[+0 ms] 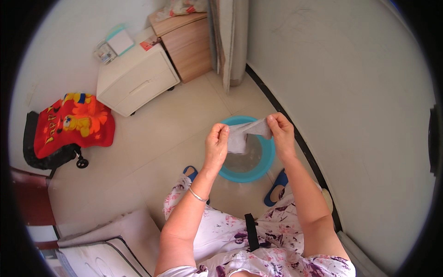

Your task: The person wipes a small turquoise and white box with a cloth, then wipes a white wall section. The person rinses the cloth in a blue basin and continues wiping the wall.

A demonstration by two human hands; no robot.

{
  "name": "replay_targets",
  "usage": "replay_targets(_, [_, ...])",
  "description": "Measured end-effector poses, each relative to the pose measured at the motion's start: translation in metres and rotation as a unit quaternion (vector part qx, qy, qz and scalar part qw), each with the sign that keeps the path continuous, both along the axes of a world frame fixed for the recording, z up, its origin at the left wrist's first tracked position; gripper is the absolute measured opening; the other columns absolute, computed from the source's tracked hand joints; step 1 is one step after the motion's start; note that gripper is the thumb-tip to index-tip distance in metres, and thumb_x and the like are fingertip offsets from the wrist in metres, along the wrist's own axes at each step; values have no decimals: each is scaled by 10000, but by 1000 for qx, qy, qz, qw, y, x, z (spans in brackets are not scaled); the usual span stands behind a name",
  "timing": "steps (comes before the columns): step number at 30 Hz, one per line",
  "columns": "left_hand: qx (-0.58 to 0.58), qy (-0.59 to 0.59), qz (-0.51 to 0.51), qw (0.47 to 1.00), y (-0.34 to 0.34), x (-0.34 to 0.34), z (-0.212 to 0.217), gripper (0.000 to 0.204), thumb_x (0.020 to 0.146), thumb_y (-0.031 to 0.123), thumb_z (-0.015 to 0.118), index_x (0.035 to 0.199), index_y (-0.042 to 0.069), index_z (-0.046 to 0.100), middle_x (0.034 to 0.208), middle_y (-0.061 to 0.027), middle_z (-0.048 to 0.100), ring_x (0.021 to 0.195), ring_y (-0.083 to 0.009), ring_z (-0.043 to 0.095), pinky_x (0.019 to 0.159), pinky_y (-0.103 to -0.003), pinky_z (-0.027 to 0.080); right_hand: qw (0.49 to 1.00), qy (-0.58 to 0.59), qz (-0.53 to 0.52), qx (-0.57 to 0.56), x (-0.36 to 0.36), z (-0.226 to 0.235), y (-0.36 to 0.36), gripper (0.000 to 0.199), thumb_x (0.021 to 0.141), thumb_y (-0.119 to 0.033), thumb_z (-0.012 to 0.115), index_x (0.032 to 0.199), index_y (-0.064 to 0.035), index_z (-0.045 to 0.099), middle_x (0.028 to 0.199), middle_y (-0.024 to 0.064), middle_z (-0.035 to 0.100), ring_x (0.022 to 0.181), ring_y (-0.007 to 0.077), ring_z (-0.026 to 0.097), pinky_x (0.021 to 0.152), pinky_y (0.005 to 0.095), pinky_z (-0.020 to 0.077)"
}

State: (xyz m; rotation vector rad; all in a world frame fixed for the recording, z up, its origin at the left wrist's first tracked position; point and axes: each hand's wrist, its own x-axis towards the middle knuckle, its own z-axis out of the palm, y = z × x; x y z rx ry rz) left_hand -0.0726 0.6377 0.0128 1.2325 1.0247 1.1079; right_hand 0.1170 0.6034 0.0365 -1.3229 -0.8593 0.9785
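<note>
A small light-grey cloth (238, 140), perhaps a sock, is stretched between my two hands above a round turquoise basin (243, 177). My left hand (217, 144) pinches its left end, fingers closed and thumb on top. At the other end, my right hand (282, 133) grips the cloth between thumb and fingers, a little higher in the picture. Part of the cloth droops beside my left hand. Cloudy water (249, 157) shows inside the basin, which stands on the floor between my feet.
Blue slippers (276, 188) are on my feet beside the basin. A wall (341, 101) rises close on the right. Back left stand a white drawer cabinet (138, 83), a wood-coloured cabinet (189, 48) and a wheeled seat with a red patterned cover (76, 124). Bedding (110, 244) lies lower left.
</note>
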Motion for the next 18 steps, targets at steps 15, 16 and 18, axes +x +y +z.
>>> replay_targets(15, [-134,-30,-211,968,-9,4,-3,305,949,282,546,1087,21,623,992,-15,619,922,-86,540,833,-241,429,1000,-25,-2,-11,7,-6,2,178,895,-202,622,893,-25,636,752,-2,611,683,92,525,619,247,431])
replay_targets(16, [-180,-120,-175,960,-12,8,1,360,971,338,493,1091,19,607,1026,-16,618,950,-107,551,882,-260,425,994,-99,-39,2,5,-10,2,179,888,-194,625,895,-16,636,749,20,619,680,116,540,622,263,441])
replay_targets(18, [-169,-147,-145,964,-8,6,1,362,970,332,501,1110,16,607,1036,2,607,961,-82,531,863,-249,425,981,-185,-54,9,6,-15,0,173,866,-169,630,896,1,633,748,64,628,681,159,565,633,295,459])
